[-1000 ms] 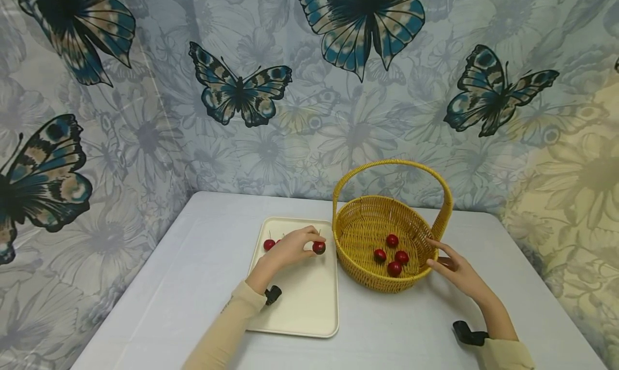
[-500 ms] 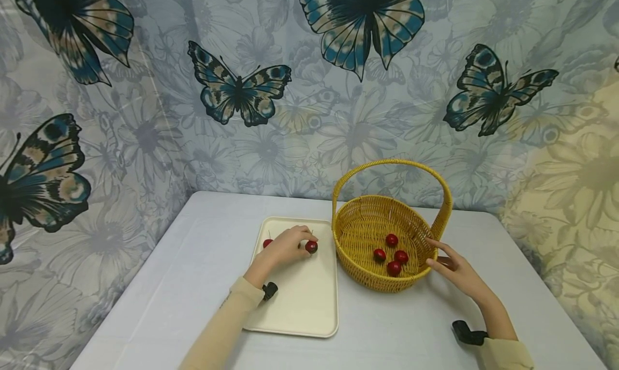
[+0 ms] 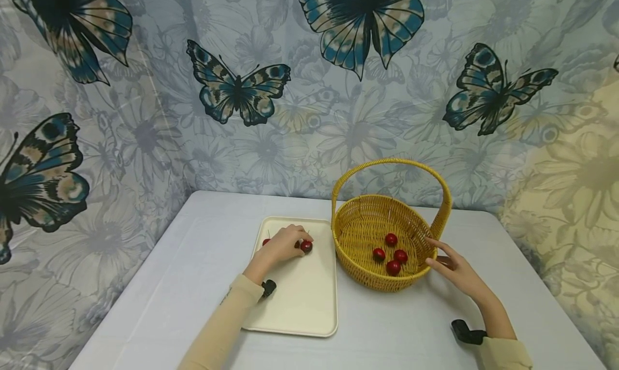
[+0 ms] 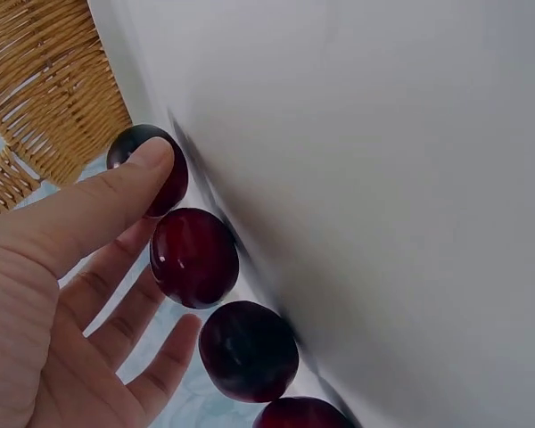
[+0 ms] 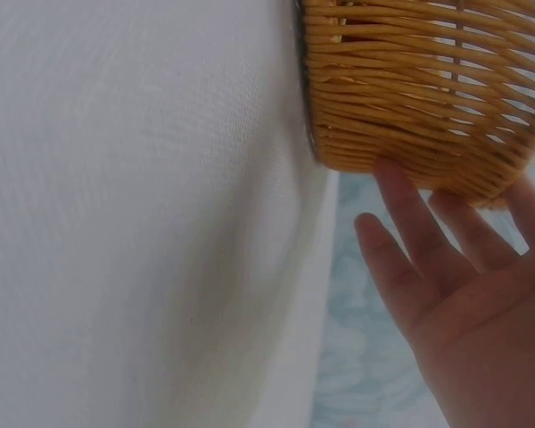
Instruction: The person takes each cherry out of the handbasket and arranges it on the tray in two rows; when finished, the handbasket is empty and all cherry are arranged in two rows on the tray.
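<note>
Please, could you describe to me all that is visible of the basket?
The basket is round, yellow-brown and woven, like wicker, with one tall arched handle. It stands upright on the white table, right of the cream tray, and holds four dark red cherries. The right hand touches its side near the rim.

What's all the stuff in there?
Backdrop: one, mostly grey, behind the table
Butterflies: five plus a sliver, blue and black, on the backdrop
Table: one, white, under the tray
Tray: one, cream, left of the basket
Basket: one, yellow, right of the tray
Cherries: four, red, in the basket
More cherries: at least four, dark red, at the tray
Wrist devices: two, black, one per wrist
Sleeves: two, beige, at the bottom
Left grip: one, bare, pinching a cherry
Right grip: one, bare, touching the basket
</note>
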Demonstrator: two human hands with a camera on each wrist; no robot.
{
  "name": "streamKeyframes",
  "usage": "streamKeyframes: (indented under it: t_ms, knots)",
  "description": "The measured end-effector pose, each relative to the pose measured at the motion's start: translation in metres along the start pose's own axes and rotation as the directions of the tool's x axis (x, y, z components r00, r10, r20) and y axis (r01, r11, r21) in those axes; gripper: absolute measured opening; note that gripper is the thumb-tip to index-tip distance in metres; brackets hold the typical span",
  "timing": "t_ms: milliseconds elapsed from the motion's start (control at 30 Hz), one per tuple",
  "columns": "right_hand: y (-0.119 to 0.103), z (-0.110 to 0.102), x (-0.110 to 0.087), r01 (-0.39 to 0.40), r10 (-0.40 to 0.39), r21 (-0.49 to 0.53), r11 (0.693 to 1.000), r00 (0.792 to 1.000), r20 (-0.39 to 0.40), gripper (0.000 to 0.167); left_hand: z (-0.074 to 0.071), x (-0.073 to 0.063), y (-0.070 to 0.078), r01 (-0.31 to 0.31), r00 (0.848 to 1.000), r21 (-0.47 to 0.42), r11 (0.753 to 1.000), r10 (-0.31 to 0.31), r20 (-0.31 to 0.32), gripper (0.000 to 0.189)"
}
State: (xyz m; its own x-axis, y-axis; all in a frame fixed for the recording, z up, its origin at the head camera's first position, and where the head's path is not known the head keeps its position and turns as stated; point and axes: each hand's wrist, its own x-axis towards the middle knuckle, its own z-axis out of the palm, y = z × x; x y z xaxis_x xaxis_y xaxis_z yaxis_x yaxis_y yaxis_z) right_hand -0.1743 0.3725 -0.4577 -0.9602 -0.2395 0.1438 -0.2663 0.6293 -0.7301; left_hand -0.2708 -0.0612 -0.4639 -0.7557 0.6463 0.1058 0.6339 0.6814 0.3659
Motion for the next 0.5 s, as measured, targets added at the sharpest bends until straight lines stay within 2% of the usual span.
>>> streamKeyframes:
  t_ms: [233,500]
  knots:
    - [0.0001,-0.0006,0.0001,-0.009,0.009,-0.005,1.000,1.000,0.003,0.054,0.0014,0.0020,-0.0049,0.019,1.000,0.017,1.000,-0.019,0.008,0.038]
    - [0.0008,-0.0006,-0.0002,-0.008,0.008,-0.002,1.000,1.000,0.002,0.054,-0.0008,0.0018,-0.0030,0.004,1.000,0.014,1.000,-0.004,0.006,0.040]
